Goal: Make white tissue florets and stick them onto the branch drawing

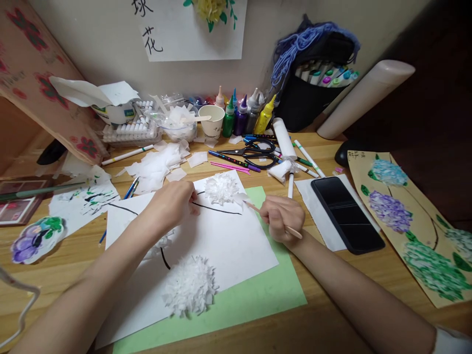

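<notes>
My right hand is closed round a thin wooden craft stick. The stick's far end meets a small piece of white tissue paper, at the edge of a fluffy white paper flower. To the left of that flower, my left hand is over the white sheet with its fingers curled; whatever they hold is hidden. A fuller white flower is on the sheet's near part, and another is partly covered by my left forearm. Black stem lines run between them. Beneath the sheet lies green paper.
Behind the sheet are torn tissue pieces, black scissors, a paper cup and paint bottles. A phone and a painted flower card lie at right. Paint-stained paper is at left.
</notes>
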The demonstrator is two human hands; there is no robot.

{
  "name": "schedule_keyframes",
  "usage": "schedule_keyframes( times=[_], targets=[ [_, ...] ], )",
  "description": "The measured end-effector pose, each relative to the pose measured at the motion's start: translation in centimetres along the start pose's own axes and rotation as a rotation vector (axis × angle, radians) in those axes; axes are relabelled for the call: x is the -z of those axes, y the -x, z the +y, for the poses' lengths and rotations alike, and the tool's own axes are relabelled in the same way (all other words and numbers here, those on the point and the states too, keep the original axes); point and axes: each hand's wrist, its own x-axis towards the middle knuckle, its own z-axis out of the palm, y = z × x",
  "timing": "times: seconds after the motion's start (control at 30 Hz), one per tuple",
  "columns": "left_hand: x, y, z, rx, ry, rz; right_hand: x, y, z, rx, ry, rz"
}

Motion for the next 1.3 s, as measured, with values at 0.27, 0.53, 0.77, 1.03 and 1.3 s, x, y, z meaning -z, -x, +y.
schedule_keyframes(
  times=[0.27,0.53,0.77,1.03,1.3],
  targets=[
    [0.1,0.5,0.1,-0.028,0.047,-0.007,0.2,-0.7,-0.1,-0.216,-0.148,0.326],
    [0.0,0.4,-0.6,-0.034,0.138,-0.03,-0.3,-1.5,0.4,-0.525,-0.079,-0.094],
    [-0.1,0.0,-0.9,0.001,0.149,-0.086,0.0,-1.8,0.2,-0.349,-0.198,-0.018],
    [0.6,1.7,1.6,-0.148,0.061,0.135,-0.2,-1.9,0.6,-0.544,-0.006,0.12],
    [-2.4,-0.1,2.6,-0.514,-0.086,0.298,0.1,-2.0,0.2,-0.557,-0.08,0.07]
  ],
)
